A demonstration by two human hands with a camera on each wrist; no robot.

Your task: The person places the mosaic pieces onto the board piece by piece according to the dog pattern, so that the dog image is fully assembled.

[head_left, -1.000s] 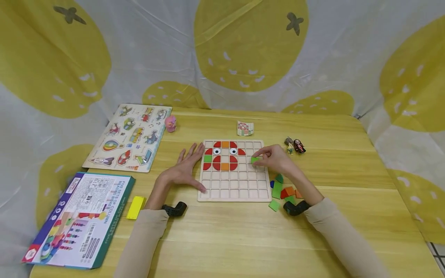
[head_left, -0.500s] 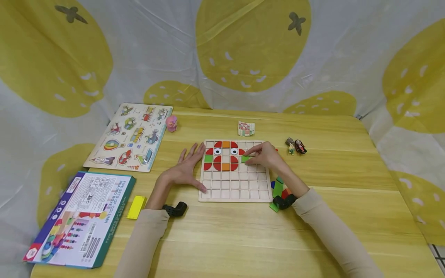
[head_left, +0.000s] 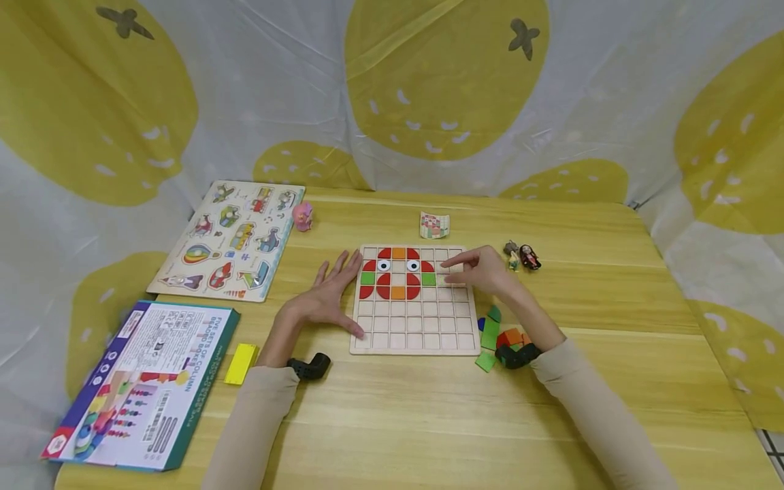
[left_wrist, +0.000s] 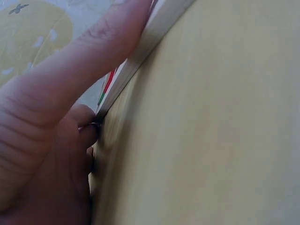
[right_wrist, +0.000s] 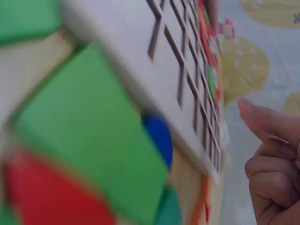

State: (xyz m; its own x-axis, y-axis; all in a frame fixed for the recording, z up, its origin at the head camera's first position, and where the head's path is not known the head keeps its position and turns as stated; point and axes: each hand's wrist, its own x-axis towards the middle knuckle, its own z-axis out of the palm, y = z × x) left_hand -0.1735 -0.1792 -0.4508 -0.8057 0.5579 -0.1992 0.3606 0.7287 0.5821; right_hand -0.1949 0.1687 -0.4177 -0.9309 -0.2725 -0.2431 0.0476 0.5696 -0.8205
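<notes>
A wooden grid board [head_left: 414,325] lies on the table, its upper left cells filled with red, orange and green tiles and two eye tiles. A green square tile [head_left: 428,279] sits in a cell at the right of this pattern. Just right of that tile, over the board, is my right hand [head_left: 486,273]; its thumb and index finger are apart with nothing between them, the other fingers curled in. My left hand [head_left: 323,299] is spread along the board's left edge, thumb near the lower corner. The left wrist view shows its thumb [left_wrist: 89,61] against the board's side.
Loose green, red, orange and blue pieces [head_left: 490,335] lie by the board's lower right. A small pattern card [head_left: 434,225] is behind it. Two small figures [head_left: 522,256] stand right; a picture puzzle [head_left: 226,245], pink figure [head_left: 303,216], printed box [head_left: 143,388] and yellow block [head_left: 241,363] are left.
My right hand moved left with the green tile, set it in the cell beside the red pieces, let go and drew back right. The left hand stayed put.
</notes>
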